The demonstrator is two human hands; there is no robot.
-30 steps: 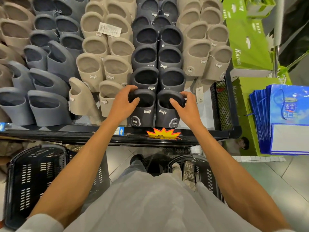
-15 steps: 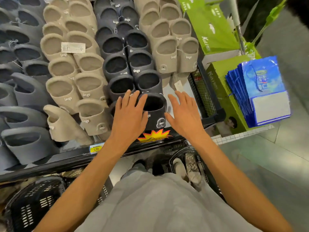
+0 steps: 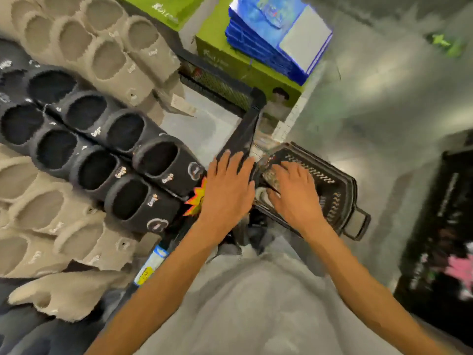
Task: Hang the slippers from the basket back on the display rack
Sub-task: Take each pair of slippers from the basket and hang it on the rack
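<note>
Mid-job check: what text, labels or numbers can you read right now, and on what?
Black slippers: white script logo, too blurred to read.
Green box: white brand word, blurred.
Yellow price tag: digits unreadable.
Blue bags: print unreadable.
Nothing is legible in this frame.

Head-worn view, steeply down, near basket (image 3: 330,185)

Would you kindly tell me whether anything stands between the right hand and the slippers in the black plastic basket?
Nothing visible does. The right hand is spread above the pale slippers in the black slotted plastic basket; the left hand is beside it, over the rack's black edge, not between.
</note>
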